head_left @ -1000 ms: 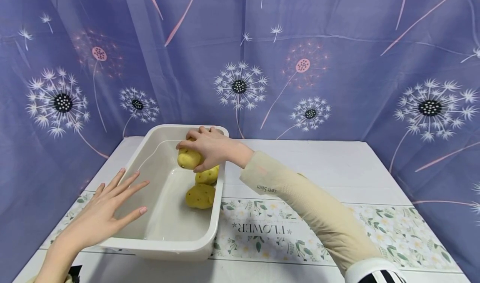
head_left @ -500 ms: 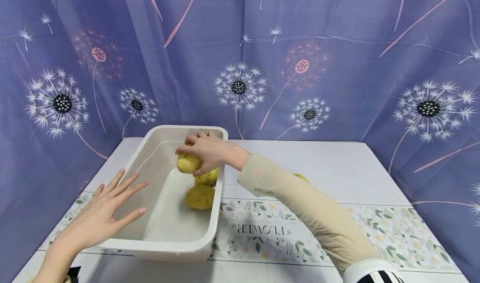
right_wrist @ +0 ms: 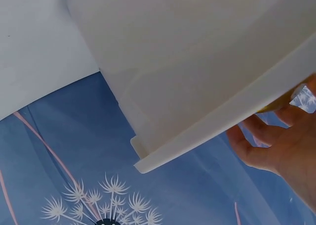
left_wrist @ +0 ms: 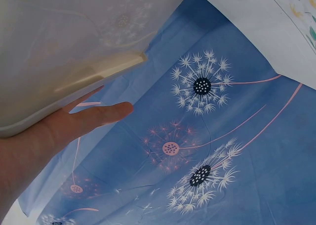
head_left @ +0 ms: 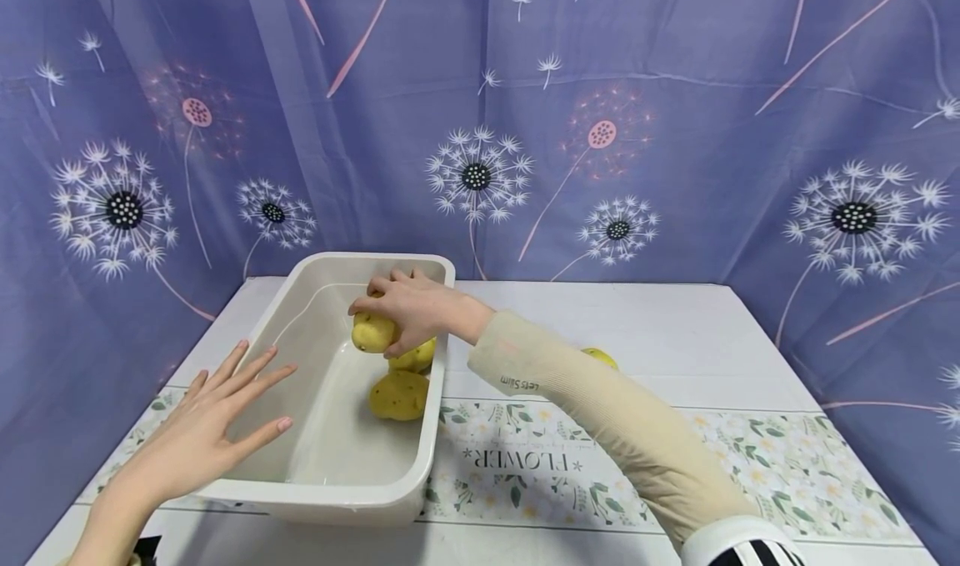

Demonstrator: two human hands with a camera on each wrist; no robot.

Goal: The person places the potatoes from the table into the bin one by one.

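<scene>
A white plastic tub (head_left: 423, 458) stands on the table at the left. My right hand (head_left: 408, 309) reaches into its far end and grips a yellow potato (head_left: 372, 333) from above. Two more potatoes (head_left: 400, 394) lie in the tub below it, against the right wall. My left hand (head_left: 202, 428) rests flat with straight fingers on the tub's near left rim. In the right wrist view the tub's outer wall (right_wrist: 197, 71) fills the frame, with my right hand's fingers (right_wrist: 276, 146) at the rim. The left wrist view shows the tub's rim (left_wrist: 74, 81) above my left hand's fingers (left_wrist: 94, 118).
Another yellow potato (head_left: 600, 355) lies on the white table behind my right forearm. A floral runner marked FLOWER (head_left: 525, 466) crosses the table. A purple dandelion-print curtain (head_left: 675, 132) closes in the back and both sides.
My right hand has lowered the potato slightly and moved it a little left inside the tub. The left hand has stayed in place.
</scene>
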